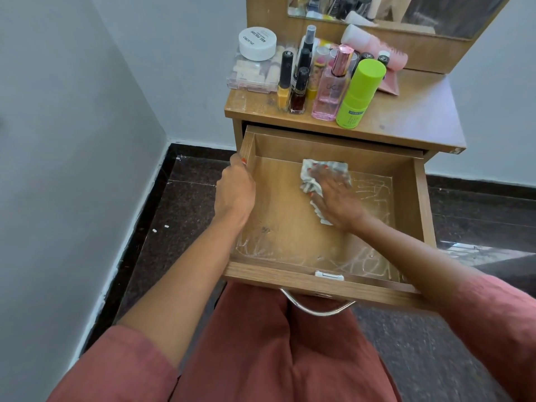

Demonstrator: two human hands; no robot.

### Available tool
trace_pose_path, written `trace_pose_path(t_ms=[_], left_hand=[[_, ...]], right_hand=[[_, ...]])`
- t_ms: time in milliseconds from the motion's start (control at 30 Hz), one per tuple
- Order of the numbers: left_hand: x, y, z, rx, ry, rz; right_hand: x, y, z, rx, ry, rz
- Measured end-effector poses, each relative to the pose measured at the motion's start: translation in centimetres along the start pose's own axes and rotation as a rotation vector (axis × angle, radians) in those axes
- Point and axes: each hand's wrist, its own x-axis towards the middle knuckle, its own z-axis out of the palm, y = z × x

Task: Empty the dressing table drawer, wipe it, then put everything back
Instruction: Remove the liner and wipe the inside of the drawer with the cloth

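Mid-wipe, by the look of it. Pressing cloth [311, 172] onto the drawer [422, 198] floor with right hand [336, 198], fingers straight and spread flat on top, slightly motion-blurred. Gripping the drawer's left wall with left hand [235, 192], fingers curled over the rim.

Orientation:
- Drawer pulled well out of the desk [420, 111], emptied, open face up, handle [319, 310] end pointing toward the lap.
- Long axis probably left-right, parallel to the drawer's front panel. Hard to confirm through wide-angle foreshortening.
- Cloth crumpled, toward the drawer's back-centre, stretched roughly back-to-front.

Risks, as judged:
- Pulled out this far, so leaning hard on the floor panel could tilt or unseat the drawer. No stop visible. Better to keep the left grip and press lightly.
- Jolting the drawer could shake the green bottle [359, 94], pink perfume bottle [329, 91] and nail polish bottles [285, 82], all upright just above the drawer's back edge. Could topple in or crack.
- White streaks [374, 192] along the drawer's right side and front edge not yet wiped. Easy to skip corners, then restock onto residue.
- White catch [329, 275] at the drawer's front centre could snag the cloth on a long stroke.
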Motion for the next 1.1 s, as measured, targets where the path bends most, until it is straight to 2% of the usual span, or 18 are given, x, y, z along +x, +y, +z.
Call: trace_pose_path(t_ms=[200,433,567,700,833,967,1100], left_hand=[[0.2,-0.2,0.3,-0.001,0.006,-0.004],[-0.2,0.2,-0.2,0.009,0.004,-0.005],[-0.3,0.3,-0.1,0.004,0.001,-0.016],[-0.3,0.4,-0.2,0.010,-0.006,-0.022],[-0.3,0.3,-0.2,0.023,-0.002,-0.008],[-0.3,0.2,-0.1,0.028,0.003,0.001],[-0.3,0.2,0.0,0.025,0.005,0.003]], right_hand=[[-3.5,4.7,-1.0,0.052,0.058,0.222],[-2.3,3.1,0.0,0.093,0.086,0.368],[-1.6,1.4,0.0,0.051,0.028,0.331],[0.1,-1.7,0.3,0.010,-0.036,0.203],[1.0,-3.0,0.6,-0.053,-0.020,0.149],[0.1,-1.4,0.2,-0.110,-0.014,0.178],[-1.3,0.5,-0.5,-0.097,0.036,0.321]])
